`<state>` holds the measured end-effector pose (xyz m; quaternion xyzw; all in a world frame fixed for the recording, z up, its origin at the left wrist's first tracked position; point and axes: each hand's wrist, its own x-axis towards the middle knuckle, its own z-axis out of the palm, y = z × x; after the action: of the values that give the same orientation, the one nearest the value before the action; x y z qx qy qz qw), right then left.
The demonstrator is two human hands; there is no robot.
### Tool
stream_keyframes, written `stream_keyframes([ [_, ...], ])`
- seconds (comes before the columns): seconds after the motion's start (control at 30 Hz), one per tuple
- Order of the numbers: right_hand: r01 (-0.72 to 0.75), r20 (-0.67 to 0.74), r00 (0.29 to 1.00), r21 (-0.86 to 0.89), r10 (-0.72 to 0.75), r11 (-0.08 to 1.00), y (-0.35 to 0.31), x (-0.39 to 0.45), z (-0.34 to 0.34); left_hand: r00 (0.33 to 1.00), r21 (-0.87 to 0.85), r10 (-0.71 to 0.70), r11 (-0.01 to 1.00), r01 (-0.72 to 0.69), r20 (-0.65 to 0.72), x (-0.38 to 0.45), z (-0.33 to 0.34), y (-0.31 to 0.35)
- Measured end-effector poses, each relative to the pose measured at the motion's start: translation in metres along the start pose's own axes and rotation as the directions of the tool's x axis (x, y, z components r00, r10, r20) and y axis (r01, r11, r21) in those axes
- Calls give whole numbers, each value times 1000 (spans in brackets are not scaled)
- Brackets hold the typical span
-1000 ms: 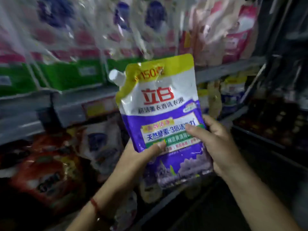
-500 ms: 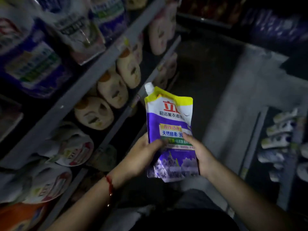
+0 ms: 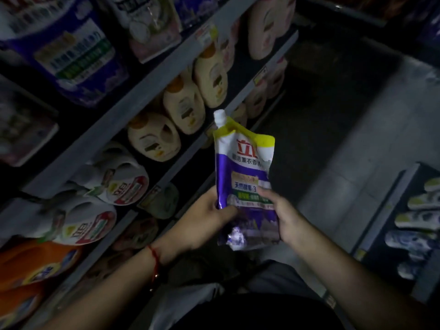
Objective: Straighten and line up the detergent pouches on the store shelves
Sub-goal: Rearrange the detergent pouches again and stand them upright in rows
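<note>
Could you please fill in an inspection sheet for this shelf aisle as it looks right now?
Surface: grey shelves run along the left, dimly lit.
Job's things: purple detergent pouch held upright off the shelves, white spout up.
Clutter: cream bottles and white pouches lie on the shelves.
Grippers: left hand and right hand both grip the pouch's lower part.
Cables: nothing seen.
Surroundings: grey floor; another rack at right.
</note>
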<state>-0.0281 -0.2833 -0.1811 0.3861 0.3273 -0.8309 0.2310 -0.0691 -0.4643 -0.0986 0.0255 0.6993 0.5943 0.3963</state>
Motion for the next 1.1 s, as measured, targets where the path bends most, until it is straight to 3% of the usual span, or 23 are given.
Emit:
stream_keyframes([
  [0.1, 169, 14, 986, -87, -168, 982, -12, -1, 14, 997, -225, -16, 974, -1, -74, -6, -6, -4],
  [0.23, 366, 144, 929, -198, -342, 909, -31, -22, 28, 980, -633, -187, 766, 108, -60, 1, -5, -9],
  [0.4, 507, 245, 862, -427, -444, 748, -47, -44, 46, 969, -747, -248, 646, 154, -15, 26, 3, -22],
  [0.53, 598, 312, 767, -665, -560, 448, -48, -56, 60, 955, -793, -278, 557, 246, 101, 36, 17, -26],
  [0.7, 641, 441, 693, -740, -571, 206, -50, -72, 66, 957, -809, -252, 526, 260, 144, 45, 28, -26],
  [0.87, 631, 418, 709, -735, -568, 248, -53, -76, 56, 949, -728, -307, 635, 260, 72, 45, 25, -17],
  [1.1, 630, 318, 762, -561, -564, 536, -49, -75, 33, 975, -597, -210, 792, 128, -71, 22, 12, -5],
])
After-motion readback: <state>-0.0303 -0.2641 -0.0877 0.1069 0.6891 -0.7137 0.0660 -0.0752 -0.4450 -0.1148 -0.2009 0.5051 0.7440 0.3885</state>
